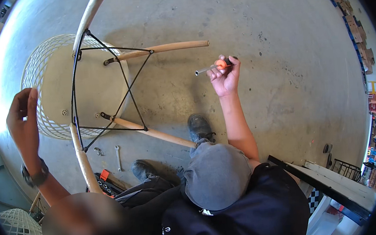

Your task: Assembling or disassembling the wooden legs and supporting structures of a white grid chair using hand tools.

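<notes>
My right hand [226, 80] is raised over the concrete floor, closed round the orange and black handle of a nut driver [208, 69]. Its hollow metal shaft points left. An upturned chair with a white lattice shell [43, 74] lies on the floor ahead. Over its beige underside stands a black rod frame [129, 89] with wooden legs [168, 47], their black brackets near the seat. My left hand [22, 109] is by the lattice rim on the left, fingers bent to the thumb as in a pinch. Whatever may be between them is hidden.
A spanner [118, 158] and small metal hardware [98, 151] lie near my boots [200, 127]. A tool case [107, 185] sits beside a chair leg. Another white lattice chair [21, 233] stands lower left. At right is a dark-edged bench [319, 186]; stacked boxes [355, 31] are farther off.
</notes>
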Motion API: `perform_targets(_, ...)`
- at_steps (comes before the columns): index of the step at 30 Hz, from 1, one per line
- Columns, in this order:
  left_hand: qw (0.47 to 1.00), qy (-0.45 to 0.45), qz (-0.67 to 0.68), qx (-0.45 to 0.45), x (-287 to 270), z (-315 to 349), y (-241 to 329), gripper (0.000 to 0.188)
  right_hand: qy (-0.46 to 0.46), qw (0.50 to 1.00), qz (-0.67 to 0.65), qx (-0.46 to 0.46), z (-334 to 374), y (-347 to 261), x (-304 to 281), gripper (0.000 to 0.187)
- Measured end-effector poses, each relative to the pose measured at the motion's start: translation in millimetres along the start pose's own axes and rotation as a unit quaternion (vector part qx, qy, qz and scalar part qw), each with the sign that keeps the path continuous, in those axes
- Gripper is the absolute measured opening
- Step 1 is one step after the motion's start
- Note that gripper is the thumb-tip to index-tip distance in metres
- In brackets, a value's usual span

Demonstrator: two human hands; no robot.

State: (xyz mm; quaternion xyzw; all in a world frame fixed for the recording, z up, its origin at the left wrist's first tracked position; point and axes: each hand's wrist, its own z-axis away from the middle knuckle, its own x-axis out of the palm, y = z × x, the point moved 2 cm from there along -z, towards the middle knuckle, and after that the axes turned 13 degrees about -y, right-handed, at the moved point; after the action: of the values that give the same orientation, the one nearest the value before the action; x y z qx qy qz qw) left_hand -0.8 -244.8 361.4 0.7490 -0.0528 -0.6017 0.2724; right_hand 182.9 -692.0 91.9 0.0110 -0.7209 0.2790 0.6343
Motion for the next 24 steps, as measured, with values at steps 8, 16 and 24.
perform_targets(8,0.921,-0.271,-0.011,0.281,66,53,156,0.039,-0.15,0.982,0.095,0.056,6,24,123,0.028)
perform_targets(16,0.882,-0.384,0.003,0.272,93,55,139,0.032,-0.13,0.971,0.182,0.081,17,43,161,0.033)
perform_targets(24,0.852,-0.423,0.183,0.248,115,54,155,0.043,-0.091,0.985,0.145,0.003,20,19,161,0.028)
